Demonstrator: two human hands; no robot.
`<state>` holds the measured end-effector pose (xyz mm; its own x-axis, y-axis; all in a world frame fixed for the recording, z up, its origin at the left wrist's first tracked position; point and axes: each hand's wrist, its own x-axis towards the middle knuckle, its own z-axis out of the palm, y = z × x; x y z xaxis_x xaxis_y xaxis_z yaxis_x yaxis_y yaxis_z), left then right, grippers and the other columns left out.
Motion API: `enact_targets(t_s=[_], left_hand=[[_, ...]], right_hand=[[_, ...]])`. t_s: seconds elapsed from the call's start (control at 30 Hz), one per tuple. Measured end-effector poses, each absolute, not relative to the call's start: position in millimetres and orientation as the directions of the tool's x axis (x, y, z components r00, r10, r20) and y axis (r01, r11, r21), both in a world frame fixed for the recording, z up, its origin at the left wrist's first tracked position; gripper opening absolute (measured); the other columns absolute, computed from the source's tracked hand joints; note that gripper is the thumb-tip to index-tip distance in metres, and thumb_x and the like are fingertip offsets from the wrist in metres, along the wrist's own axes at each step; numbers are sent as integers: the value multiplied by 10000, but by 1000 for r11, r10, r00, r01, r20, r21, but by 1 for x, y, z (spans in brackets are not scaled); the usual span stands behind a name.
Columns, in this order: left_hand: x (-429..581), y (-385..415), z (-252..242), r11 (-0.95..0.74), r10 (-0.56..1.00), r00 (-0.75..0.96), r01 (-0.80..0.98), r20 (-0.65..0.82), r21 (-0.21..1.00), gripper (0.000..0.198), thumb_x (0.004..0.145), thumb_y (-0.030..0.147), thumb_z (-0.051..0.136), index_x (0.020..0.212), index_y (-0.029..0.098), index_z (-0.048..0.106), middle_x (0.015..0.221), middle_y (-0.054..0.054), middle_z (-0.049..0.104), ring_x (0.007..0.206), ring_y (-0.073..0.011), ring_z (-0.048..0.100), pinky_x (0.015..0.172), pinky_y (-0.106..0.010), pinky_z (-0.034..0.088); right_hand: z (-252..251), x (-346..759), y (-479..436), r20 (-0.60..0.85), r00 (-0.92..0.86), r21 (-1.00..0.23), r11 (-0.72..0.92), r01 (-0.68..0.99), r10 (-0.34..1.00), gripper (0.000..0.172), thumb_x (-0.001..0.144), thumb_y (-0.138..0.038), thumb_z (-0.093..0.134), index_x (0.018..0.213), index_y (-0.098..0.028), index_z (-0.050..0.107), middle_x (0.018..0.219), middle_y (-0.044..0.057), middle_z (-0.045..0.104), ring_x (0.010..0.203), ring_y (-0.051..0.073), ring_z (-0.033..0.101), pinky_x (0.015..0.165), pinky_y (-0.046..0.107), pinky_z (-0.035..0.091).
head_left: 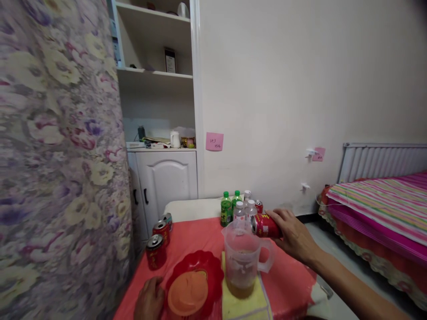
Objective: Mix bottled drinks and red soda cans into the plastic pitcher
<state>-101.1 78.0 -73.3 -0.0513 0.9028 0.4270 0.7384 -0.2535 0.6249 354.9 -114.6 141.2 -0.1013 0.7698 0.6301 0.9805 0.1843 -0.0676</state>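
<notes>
My right hand (292, 231) is wrapped round a red drink can (266, 225). The can lies almost level, its opened top pointing left above the mouth of a clear plastic measuring jug (242, 258). Some pale yellowish liquid shows low in the jug, whose handle faces right. A folded yellow cloth (247, 306) lies under the jug. On the table's left side rests my left hand (149, 298), seemingly empty with loosely bent fingers. Beside it is a red scalloped dish (213, 284) with an orange piece (188, 293) in it.
Opened cans, among them a red can (156, 252), stand at the left edge of the red-covered table (196, 235). Behind the jug are green bottles (226, 209), clear bottles (239, 212) and another red can (259, 206). A floral curtain (60, 155) hangs left; a bed (380, 222) stands right.
</notes>
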Motion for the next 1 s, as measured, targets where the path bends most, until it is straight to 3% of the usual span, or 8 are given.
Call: enact_targets(t_s=[0.37,0.6,1.0], left_hand=[[-100,74,-73,-250,900,-50,754,433,607,261,758,284,456,908,225,661,1023,-111,781,984,-280,729,923,-392,561],[-100,74,-73,-254,912,-15,765,410,592,339,811,302,392,956,158,663,1072,-177,760,1014,-307,713,953,-429,548],[-94,68,-66,-245,903,-41,770,428,590,251,784,248,436,910,219,652,1026,-105,767,992,-262,708,921,-368,544]], right_hand=[[151,352,-112,654,-178,25,214,977,735,690,793,-95,610,1448,-253,460,1263,138,599,1101,323,550,933,502,523],[165,349,-111,651,-201,71,206,976,732,645,827,-98,606,1444,-216,465,1253,146,604,1085,312,547,921,462,522],[184,351,-106,652,-232,153,174,973,722,635,833,-119,602,1440,-253,468,1211,138,624,1067,326,552,881,472,537]])
